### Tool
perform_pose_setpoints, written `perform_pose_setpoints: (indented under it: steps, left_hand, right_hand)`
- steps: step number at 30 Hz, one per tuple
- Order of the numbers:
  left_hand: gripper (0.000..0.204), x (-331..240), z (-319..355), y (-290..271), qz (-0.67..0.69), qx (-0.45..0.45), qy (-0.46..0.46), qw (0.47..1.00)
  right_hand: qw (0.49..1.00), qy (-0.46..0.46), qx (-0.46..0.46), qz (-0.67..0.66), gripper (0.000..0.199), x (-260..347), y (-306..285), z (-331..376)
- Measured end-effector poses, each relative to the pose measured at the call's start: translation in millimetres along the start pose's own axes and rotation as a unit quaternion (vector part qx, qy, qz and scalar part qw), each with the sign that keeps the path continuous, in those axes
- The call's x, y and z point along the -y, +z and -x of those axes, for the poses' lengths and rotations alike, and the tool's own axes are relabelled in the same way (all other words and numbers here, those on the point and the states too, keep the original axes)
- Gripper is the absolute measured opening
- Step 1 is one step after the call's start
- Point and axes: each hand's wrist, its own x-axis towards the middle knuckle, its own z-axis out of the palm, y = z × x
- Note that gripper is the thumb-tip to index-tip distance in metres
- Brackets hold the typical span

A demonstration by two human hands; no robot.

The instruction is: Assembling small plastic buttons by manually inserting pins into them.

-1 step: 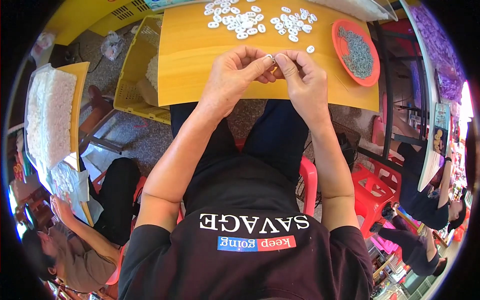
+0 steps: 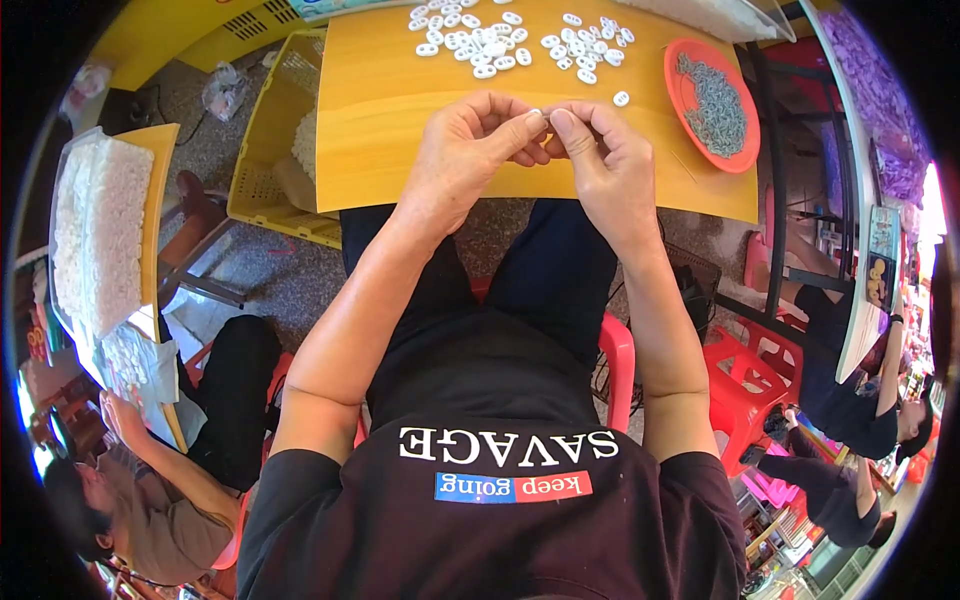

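My left hand and my right hand meet at the fingertips above the near part of a yellow wooden board. Thumb and forefinger of each are pinched together. A small whitish piece shows between them, mostly covered, too small to tell its kind. Beyond the hands lie a pile of white oval pieces with two holes and, right of it, a second such pile. One loose white piece sits just past my right hand. A red plate heaped with small grey metal parts stands at the right.
Left of the board is a yellow plastic crate. A clear bag of white pieces lies on another table, where a seated person works. Red plastic stools and two more people are at the right.
Both hands stay in place. The fingertips have shifted very slightly, and less of the small piece between them shows.
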Motion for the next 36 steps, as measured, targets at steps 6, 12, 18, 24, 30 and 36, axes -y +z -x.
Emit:
perform_pose_setpoints:
  steps: [6, 12, 18, 24, 30, 36]
  left_hand:
    - [0.018, 0, 2, -5, 0.039, 0.019, -0.007, 0.999]
    - [0.019, -2, 6, 0, 0.031, 0.043, 0.000, 0.999]
    - [0.017, -1, 8, 6, 0.046, 0.024, 0.018, 0.998]
    - [0.016, -3, 9, 11, 0.027, 0.003, 0.038, 0.999]
    - [0.016, -3, 5, 11, -0.039, 0.002, 0.058, 0.998]
    - [0.016, 11, -11, 7, -0.079, -0.012, 0.030, 0.996]
  right_hand:
    - [0.996, -0.051, 0.027, 0.062, 0.009, 7, -7, -3]
    - [0.964, -0.179, 0.040, 0.195, 0.008, 12, -15, -6]
    - [0.957, -0.217, 0.007, 0.192, 0.007, 13, -9, -5]
    - [0.959, -0.215, -0.003, 0.184, 0.007, 6, -7, -5]
    - [0.954, -0.215, 0.049, 0.203, 0.006, 8, -13, -9]
    - [0.963, -0.182, 0.054, 0.190, 0.008, -16, -7, -19]
